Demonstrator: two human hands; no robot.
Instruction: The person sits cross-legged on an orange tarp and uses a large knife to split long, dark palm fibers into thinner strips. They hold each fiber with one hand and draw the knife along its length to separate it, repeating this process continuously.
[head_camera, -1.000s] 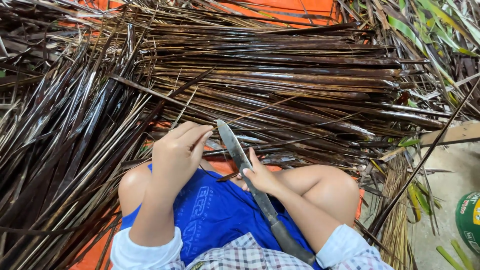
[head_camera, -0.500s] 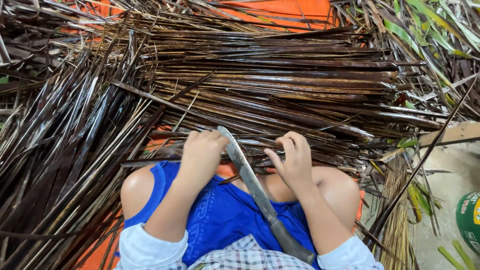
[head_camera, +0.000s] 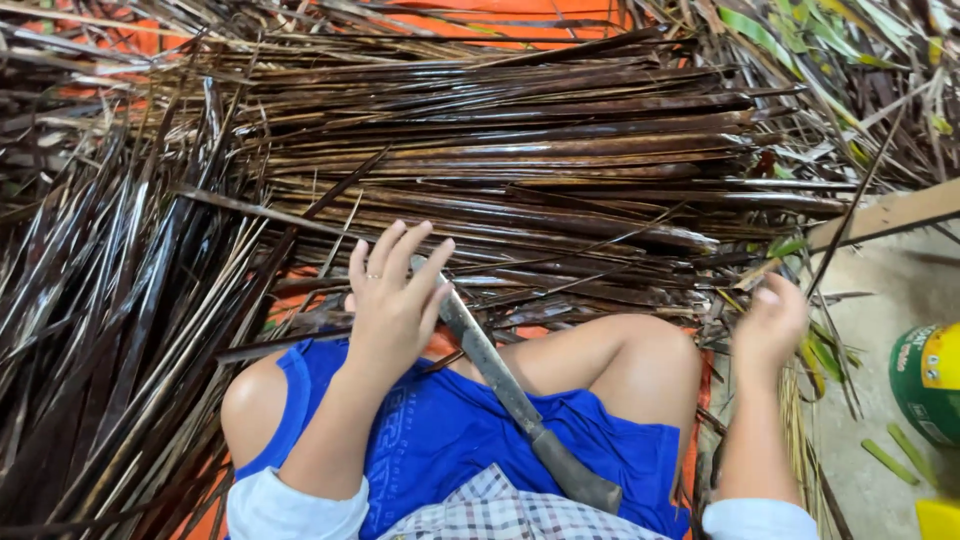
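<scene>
I sit with blue shorts (head_camera: 440, 440) among a heap of long dark dried palm leaves (head_camera: 500, 150). A long knife (head_camera: 500, 375) lies slanted across my lap, its dark handle toward my waist and its blade tip pointing up-left. My left hand (head_camera: 395, 300) hovers over the blade tip with its fingers spread and nothing in it. My right hand (head_camera: 770, 320) is out to the right beside my knee, fingers loosely curled at a bundle of thin pale leaf strips (head_camera: 800, 420). Whether it grips a strip is unclear.
An orange mat (head_camera: 480, 12) shows under the leaves. A wooden plank (head_camera: 890, 215) slants at the right over bare concrete. A green and yellow round container (head_camera: 925, 385) stands at the right edge, with short green stem pieces (head_camera: 888, 462) near it.
Both hands were close together at the knife blade. My right hand has swung out to the right, away from the knife. My left hand has opened and spread over the blade tip.
</scene>
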